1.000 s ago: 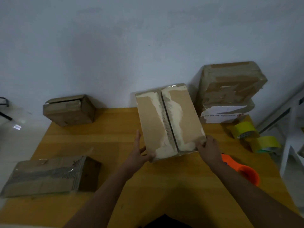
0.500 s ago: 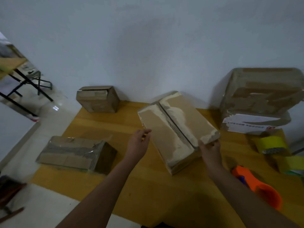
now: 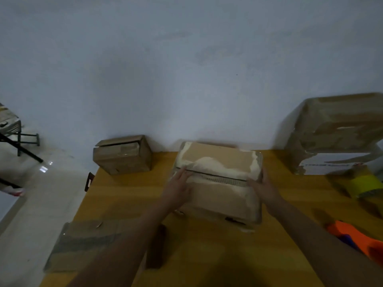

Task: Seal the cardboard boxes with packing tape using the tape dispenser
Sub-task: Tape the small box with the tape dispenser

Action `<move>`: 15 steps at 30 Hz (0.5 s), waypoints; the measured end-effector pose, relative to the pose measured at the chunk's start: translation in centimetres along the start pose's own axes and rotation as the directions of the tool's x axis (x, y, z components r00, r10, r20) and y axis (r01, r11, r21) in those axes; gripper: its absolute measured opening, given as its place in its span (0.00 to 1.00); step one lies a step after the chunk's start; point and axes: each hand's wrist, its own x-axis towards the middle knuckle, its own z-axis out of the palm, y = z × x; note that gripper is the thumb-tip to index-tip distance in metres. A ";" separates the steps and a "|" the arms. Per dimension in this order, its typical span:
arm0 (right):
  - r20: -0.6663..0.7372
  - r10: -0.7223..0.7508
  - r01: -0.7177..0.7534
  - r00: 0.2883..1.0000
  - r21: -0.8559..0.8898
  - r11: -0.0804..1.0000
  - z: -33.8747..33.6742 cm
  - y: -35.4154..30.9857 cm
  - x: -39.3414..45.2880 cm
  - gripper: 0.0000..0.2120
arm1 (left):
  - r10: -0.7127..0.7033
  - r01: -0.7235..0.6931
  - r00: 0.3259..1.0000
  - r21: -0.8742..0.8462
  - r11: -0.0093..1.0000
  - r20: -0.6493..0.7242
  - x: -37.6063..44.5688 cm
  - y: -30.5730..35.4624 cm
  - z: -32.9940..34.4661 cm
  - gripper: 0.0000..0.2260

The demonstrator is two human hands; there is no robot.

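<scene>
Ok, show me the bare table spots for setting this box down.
Bare wood lies between the small box and the held box, and in front of the held box, between the forearms. The right side is crowded: stacked boxes, yellow tape roll, orange dispenser.

Boxes (image 3: 219, 183) on wooden table (image 3: 128, 195)

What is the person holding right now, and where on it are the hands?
The cardboard box in the middle of the table, by its two ends: left hand flat at the left end near the seam, right hand against the right end.
</scene>
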 end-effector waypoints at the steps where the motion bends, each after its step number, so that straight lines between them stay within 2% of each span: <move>1: -0.022 -0.023 0.022 1.000 -0.011 1.000 1.1 0.0 -0.2 0.36 | 0.006 -0.006 1.000 -0.041 0.999 -0.010 0.6 -1.0 -0.8 0.21; 3: -0.057 -0.053 0.053 0.997 -0.002 0.999 2.8 -0.3 -0.5 0.39 | 0.031 -0.036 0.997 -0.061 0.998 -0.076 1.9 -3.0 -2.5 0.21; 6: 0.019 -0.019 0.020 1.000 -0.063 0.998 4.6 -0.4 -0.3 0.38 | 0.050 -0.048 0.980 0.017 0.999 -0.192 3.9 -6.1 -4.9 0.23; 9: 0.062 0.054 -0.047 0.997 -0.107 0.993 7.2 -0.9 0.4 0.36 | -0.046 0.056 0.979 0.044 0.997 -0.199 5.6 -9.7 -7.9 0.28; 12: -0.017 -0.026 0.023 1.000 -0.152 0.988 10.0 -2.4 1.5 0.32 | -0.171 0.197 0.969 0.138 0.971 -0.180 7.2 -14.0 -10.8 0.31; 14: -0.081 -0.085 0.054 0.993 -0.331 0.942 11.8 -3.2 2.1 0.33 | -0.241 0.265 0.960 0.177 0.948 -0.145 7.3 -16.4 -12.0 0.31; 15: -0.109 -0.115 0.046 0.987 -0.495 0.868 12.9 -3.3 2.4 0.36 | -0.288 0.305 0.950 0.167 0.937 -0.122 7.1 -17.3 -12.4 0.31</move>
